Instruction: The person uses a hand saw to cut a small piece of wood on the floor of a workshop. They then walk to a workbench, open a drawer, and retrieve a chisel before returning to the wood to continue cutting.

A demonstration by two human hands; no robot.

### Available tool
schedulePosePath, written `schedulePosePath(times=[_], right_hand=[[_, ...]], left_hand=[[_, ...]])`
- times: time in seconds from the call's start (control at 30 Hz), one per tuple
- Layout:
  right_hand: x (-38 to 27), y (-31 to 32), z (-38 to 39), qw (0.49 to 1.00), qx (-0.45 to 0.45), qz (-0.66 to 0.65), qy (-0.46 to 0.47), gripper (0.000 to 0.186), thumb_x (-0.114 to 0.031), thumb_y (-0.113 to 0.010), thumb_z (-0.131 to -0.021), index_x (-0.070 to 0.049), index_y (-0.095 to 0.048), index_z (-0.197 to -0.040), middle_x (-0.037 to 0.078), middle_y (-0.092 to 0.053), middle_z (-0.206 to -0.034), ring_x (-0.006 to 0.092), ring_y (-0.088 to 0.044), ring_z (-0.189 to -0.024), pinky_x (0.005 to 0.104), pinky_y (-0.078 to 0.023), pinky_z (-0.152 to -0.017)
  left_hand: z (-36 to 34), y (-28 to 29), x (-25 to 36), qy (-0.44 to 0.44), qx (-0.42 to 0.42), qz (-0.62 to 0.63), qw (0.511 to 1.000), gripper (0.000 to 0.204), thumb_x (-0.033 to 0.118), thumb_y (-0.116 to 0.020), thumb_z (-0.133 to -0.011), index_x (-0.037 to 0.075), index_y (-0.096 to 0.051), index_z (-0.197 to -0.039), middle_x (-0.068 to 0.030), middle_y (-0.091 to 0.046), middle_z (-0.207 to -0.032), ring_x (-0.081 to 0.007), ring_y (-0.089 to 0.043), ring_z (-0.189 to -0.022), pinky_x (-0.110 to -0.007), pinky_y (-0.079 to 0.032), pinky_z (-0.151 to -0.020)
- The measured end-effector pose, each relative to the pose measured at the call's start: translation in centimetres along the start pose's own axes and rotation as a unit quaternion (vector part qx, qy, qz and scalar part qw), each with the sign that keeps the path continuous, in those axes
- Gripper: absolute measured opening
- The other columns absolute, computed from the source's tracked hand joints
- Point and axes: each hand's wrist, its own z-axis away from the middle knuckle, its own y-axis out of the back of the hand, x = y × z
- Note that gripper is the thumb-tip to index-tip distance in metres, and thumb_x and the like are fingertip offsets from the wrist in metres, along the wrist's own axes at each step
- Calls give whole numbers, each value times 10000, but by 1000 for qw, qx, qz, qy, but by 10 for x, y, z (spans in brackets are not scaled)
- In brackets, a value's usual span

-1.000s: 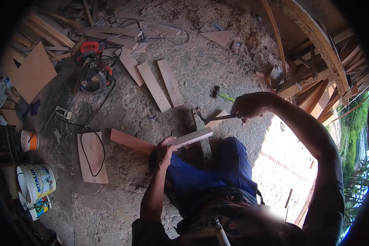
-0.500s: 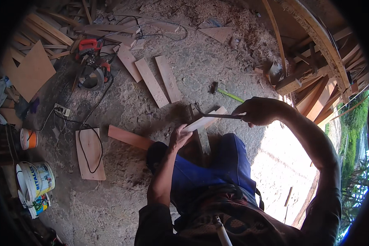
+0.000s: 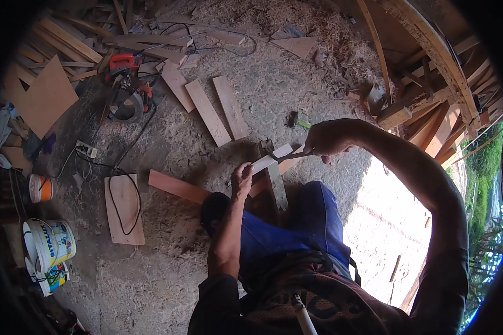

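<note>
My left hand (image 3: pixel 242 178) grips the near end of a short pale wooden piece (image 3: pixel 265 162), held slantwise between my knees. In my right hand (image 3: pixel 328 138), closed round one end, is a slim dark bar-like tool (image 3: pixel 294 157); its far end meets the pale piece, and its exact kind is unclear. Under the piece, a narrow grey wooden beam (image 3: pixel 277 187) runs toward me. Another light board (image 3: pixel 288 165) shows beyond the beam, partly covered by the tool and my right hand. A hammer (image 3: pixel 303 124) with a bright green handle lies just past my right hand, which partly hides it.
Two loose boards (image 3: pixel 208 113) (image 3: pixel 229 108) lie ahead. A reddish board (image 3: pixel 178 186) and a wide board (image 3: pixel 124 210) with a cable are left. Farther off sits a red circular saw (image 3: pixel 126 103). Buckets (image 3: pixel 50 243) stand at far left; timber (image 3: pixel 439 131) leans at right.
My right hand has moved left and slightly nearer with the dark tool, now covering more of the hammer handle. The pale piece has tipped a little and shifted left with my left hand.
</note>
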Motion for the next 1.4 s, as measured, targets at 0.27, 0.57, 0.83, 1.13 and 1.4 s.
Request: schedulePosePath(times=[0.27,0.57,0.83,1.13,1.4], right_hand=[[-19,1,4,1000,13,-14,-12,467,-27,-447,-859,-73,-638,-1282,156,-730,-839,155,-645,-528,312,-468,-383],[-4,-14,7,996,31,-83,-18,419,-62,-445,-909,-69,-641,-1280,136,-713,-831,150,-646,-576,304,-452,-379],[3,-50,6,995,93,-41,-13,368,-89,-490,-875,-30,-668,-1191,156,-710,-831,242,-693,-748,400,-542,-665],[45,-84,16,973,198,95,67,233,-116,-565,-807,37,-688,-933,232,-685,-847,378,-693,-873,437,-567,-749],[35,-53,8,977,123,157,71,239,-163,-537,-856,8,-683,-936,191,-674,-792,334,-688,-793,455,-543,-731]], left_hand=[[4,15,-1,21,-19,-18,999,298,290,-696,-914,55,-707,-1096,-162,-706,-1008,-268,-674,-953,-385,-521,-846],[15,2,23,-14,-8,-78,997,272,282,-689,-915,64,-704,-1077,-154,-685,-1031,-300,-644,-983,-393,-503,-878],[20,1,34,-31,7,-99,995,271,281,-698,-908,62,-700,-1066,-152,-670,-1034,-314,-633,-991,-406,-502,-874],[32,-38,66,-43,84,-162,982,368,319,-688,-912,47,-575,-1131,-190,-618,-1081,-361,-603,-967,-469,-494,-827],[5,-12,42,-69,18,-122,990,280,282,-708,-901,26,-607,-951,-183,-641,-913,-354,-620,-886,-454,-492,-782]])
